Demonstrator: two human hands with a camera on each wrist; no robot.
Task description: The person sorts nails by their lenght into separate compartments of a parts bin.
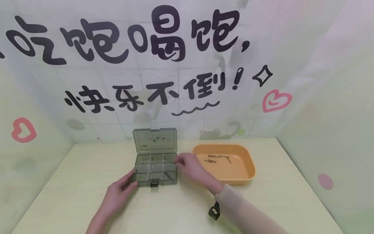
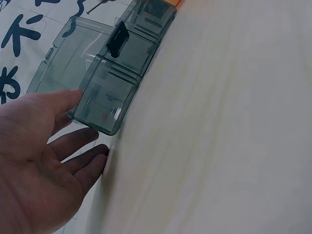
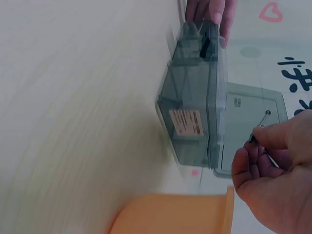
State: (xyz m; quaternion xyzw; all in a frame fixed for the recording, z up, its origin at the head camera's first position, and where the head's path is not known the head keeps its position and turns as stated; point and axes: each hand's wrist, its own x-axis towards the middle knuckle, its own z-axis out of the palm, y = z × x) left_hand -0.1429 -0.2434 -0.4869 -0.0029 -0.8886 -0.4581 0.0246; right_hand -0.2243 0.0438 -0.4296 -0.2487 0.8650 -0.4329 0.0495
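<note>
A clear grey compartment box (image 1: 172, 182) stands with its lid (image 1: 155, 148) raised at the back. My left hand (image 1: 118, 195) holds its left front corner, the thumb at the front and the forefinger along the side; the other fingers (image 2: 92, 168) are loosely bent. Over the box's right edge, my right hand (image 1: 190, 165) pinches a thin metal screw (image 3: 264, 118) between thumb and fingertips. The screw's head end points away from the fingers, and its other end is hidden in them. Thin dark pieces (image 1: 168, 175) lie in the front right compartment.
To the right of the box stands an orange tray (image 1: 233, 182) with several brownish screws (image 1: 214, 156) in it. A black latch (image 1: 154, 183) hangs at the box's front. Behind the table (image 1: 181, 211) rises a printed backdrop (image 1: 181, 74). A black strap piece (image 1: 214, 211) dangles by the right sleeve.
</note>
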